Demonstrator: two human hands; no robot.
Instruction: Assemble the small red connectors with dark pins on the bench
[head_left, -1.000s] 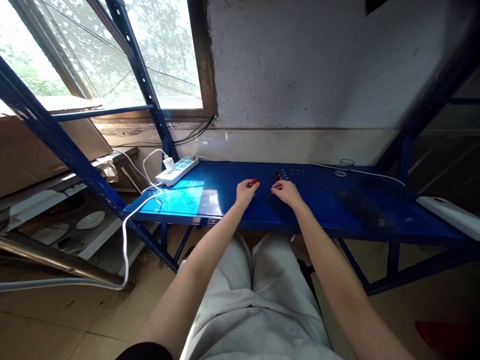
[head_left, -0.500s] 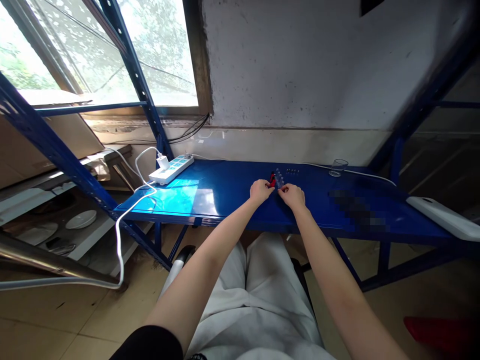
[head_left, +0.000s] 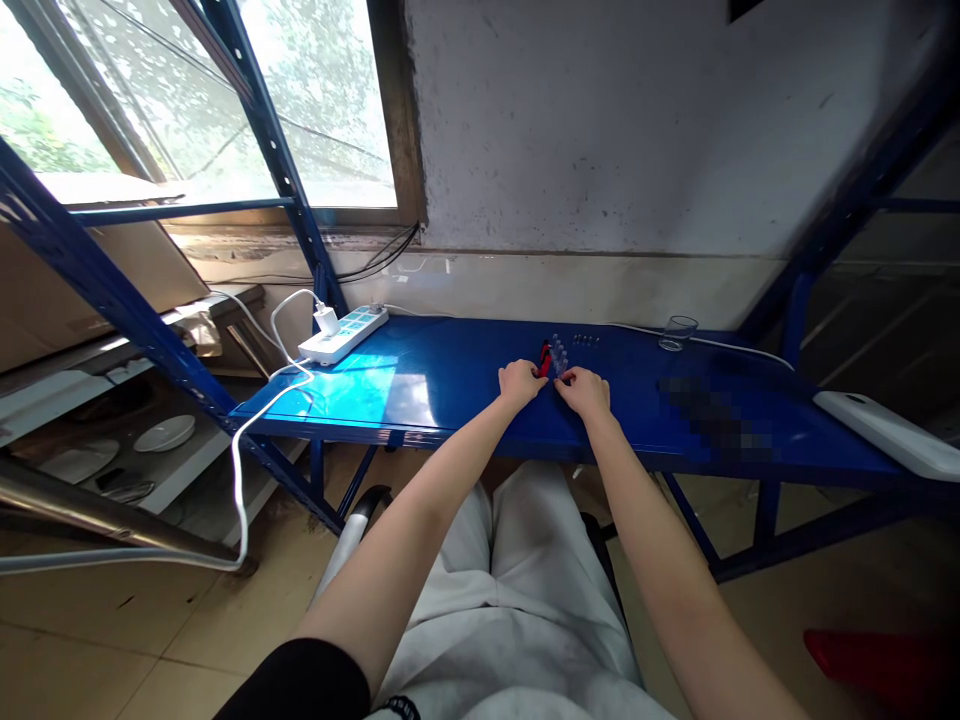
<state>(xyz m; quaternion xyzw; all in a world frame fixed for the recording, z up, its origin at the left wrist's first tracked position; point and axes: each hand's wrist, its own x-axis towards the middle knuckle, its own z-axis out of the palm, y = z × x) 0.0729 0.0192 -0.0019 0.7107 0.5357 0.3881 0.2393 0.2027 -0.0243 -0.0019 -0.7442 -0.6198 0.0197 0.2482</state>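
Note:
Both my hands rest close together on the blue metal shelf (head_left: 450, 385) in front of me. My left hand (head_left: 520, 381) is curled, its fingertips pinched on a small red piece (head_left: 544, 361). My right hand (head_left: 584, 389) is curled beside it, fingertips pinched on something tiny that I cannot make out. Just beyond the fingers stands a small cluster of clear, bluish pieces (head_left: 558, 352), and a short row of small dark dots (head_left: 586, 340) lies behind that.
A white power strip (head_left: 343, 334) with a plugged charger and white cable lies at the shelf's left end. A small clear glass (head_left: 676, 332) stands at the back right, a white flat device (head_left: 885, 433) at the far right. Blue rack posts flank the shelf; plates sit lower left.
A second ago my hands were apart, the left holding the red piece off to the left. They have come together by the clear pieces; since half a second ago they barely moved.

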